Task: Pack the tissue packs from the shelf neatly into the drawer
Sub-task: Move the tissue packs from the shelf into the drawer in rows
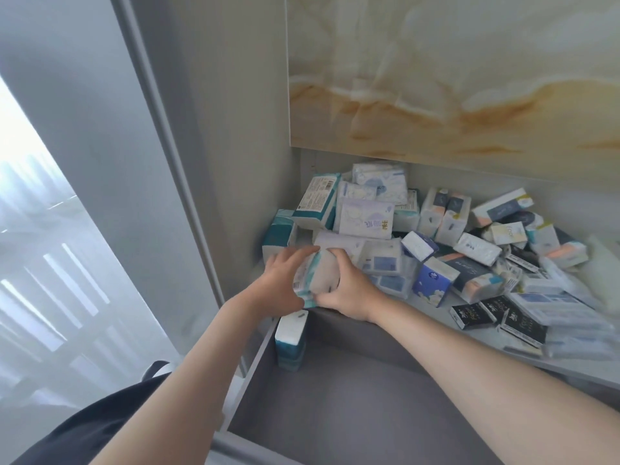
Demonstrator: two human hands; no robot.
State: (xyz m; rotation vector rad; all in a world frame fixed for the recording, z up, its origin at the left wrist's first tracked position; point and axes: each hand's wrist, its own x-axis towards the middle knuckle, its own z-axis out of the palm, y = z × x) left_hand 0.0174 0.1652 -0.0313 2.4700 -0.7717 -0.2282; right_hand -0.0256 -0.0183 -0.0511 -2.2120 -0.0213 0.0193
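A white and teal tissue pack (315, 276) is held between both hands at the shelf's front left edge, just above the drawer's back wall. My left hand (283, 283) grips its left side, fingers curled over the top. My right hand (349, 286) grips its right side. Behind it a heap of tissue packs (362, 213) in white, teal, lilac and navy covers the shelf (432, 308). The grey drawer (352, 414) stands pulled out below. One white and teal pack (291, 340) stands upright in its back left corner.
A marbled cabinet door (453, 78) hangs over the shelf. The cabinet's grey side wall (214, 162) rises on the left. Several small black packs (503, 317) lie near the shelf's front edge at right. A bright window (33, 246) is at far left.
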